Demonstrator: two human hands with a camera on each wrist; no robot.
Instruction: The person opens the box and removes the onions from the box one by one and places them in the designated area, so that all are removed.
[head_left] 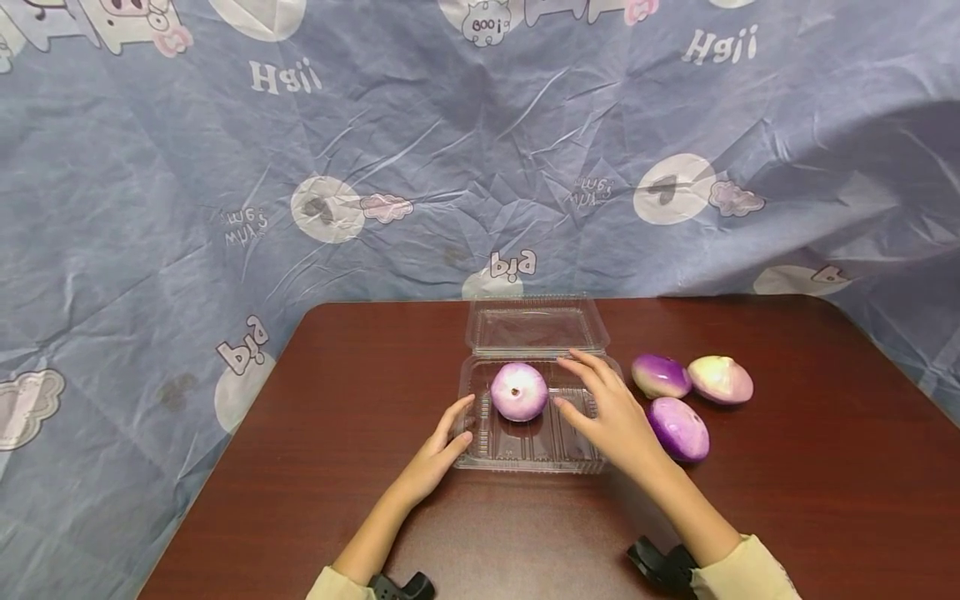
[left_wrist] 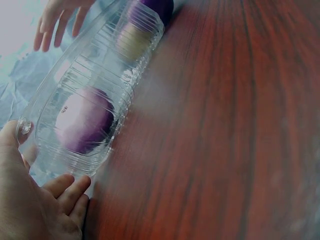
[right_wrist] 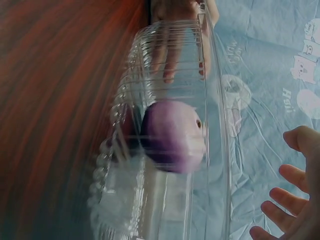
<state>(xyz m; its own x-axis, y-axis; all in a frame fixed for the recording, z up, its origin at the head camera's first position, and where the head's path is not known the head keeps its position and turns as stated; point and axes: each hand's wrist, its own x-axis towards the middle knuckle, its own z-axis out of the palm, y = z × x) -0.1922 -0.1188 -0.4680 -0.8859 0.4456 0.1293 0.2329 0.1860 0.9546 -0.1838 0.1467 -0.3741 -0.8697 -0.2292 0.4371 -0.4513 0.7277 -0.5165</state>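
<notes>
An open clear plastic clamshell box (head_left: 558, 425) lies on the table with its lid (head_left: 536, 329) folded back toward the cloth. Inside its left half rests a purple-and-white onion (head_left: 519, 392), also visible through the wall in both wrist views. My left hand (head_left: 435, 460) rests against the box's left end, thumb near the front corner and fingers along the side wall. Over the right part of the box hovers my right hand (head_left: 611, 412), its fingers spread and a small gap from the onion (right_wrist: 175, 137). It holds nothing.
Right of the box sit a purple onion (head_left: 660, 377), a paler onion (head_left: 722, 380) and another purple onion (head_left: 678, 429), close together. The dark red wooden table (head_left: 360, 383) ends at a patterned blue-grey cloth (head_left: 420, 167) behind.
</notes>
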